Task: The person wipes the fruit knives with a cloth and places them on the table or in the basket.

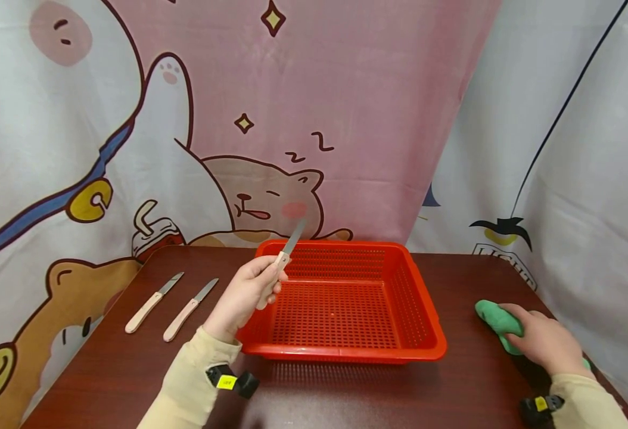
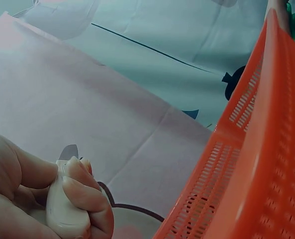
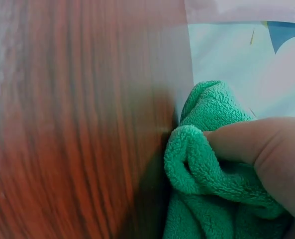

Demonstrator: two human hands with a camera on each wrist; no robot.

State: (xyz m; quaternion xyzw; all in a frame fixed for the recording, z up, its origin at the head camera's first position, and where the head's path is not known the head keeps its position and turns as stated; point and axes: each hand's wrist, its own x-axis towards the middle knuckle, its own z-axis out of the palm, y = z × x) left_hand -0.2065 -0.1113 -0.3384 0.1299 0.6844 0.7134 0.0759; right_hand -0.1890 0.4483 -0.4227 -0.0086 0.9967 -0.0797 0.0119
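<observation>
My left hand [image 1: 249, 289] grips a small knife [image 1: 291, 241] by its pale handle, blade pointing up and away, over the left rim of a red plastic basket [image 1: 437, 333]. In the left wrist view the fingers and thumb wrap the handle [image 2: 67, 214], with only a bit of blade showing past them. On the table's right side my right hand [image 1: 547, 339] holds a bunched green cloth [image 1: 499, 322]. The right wrist view shows the thumb pressed into folds of the fuzzy cloth [image 3: 207, 164], close over the table; the other fingers are hidden.
Two more knives with pale handles, one farther left [image 1: 145, 310] and one nearer the basket [image 1: 182, 319], lie on the dark wooden table [image 1: 346, 393], blades pointing away. A printed cartoon curtain [image 1: 378, 119] hangs right behind the table's far edge.
</observation>
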